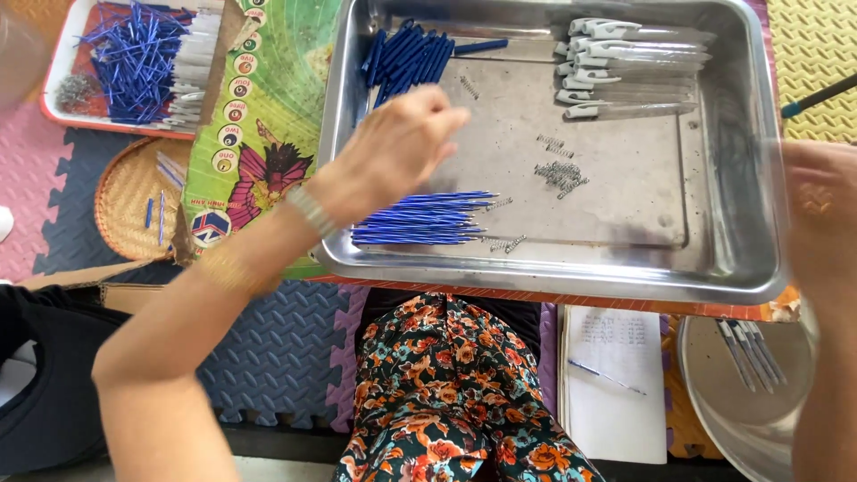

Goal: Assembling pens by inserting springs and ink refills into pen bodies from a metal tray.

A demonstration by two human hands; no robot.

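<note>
The left hand (397, 147) reaches in from the lower left of the frame, forearm slanting up across a foam mat (268, 339), wrist bent so the back of the hand faces the camera. Its fingers are drawn together over the left-centre of a steel tray (732, 259), just above a neat pile of blue pen refills (424, 219); whether they pinch anything cannot be told. A second bunch of blue pen barrels (406, 55) lies at the tray's upper left, clear pen tubes with white clips (625, 67) at its upper right, and a small heap of springs (558, 172) near its middle. The right hand (821, 210) sits blurred at the right edge of the frame, beside the tray's right rim; its grip cannot be told. A round metal bowl (714, 393) holding a few pens shows at the lower right, with a notebook (616, 379) left of it.
</note>
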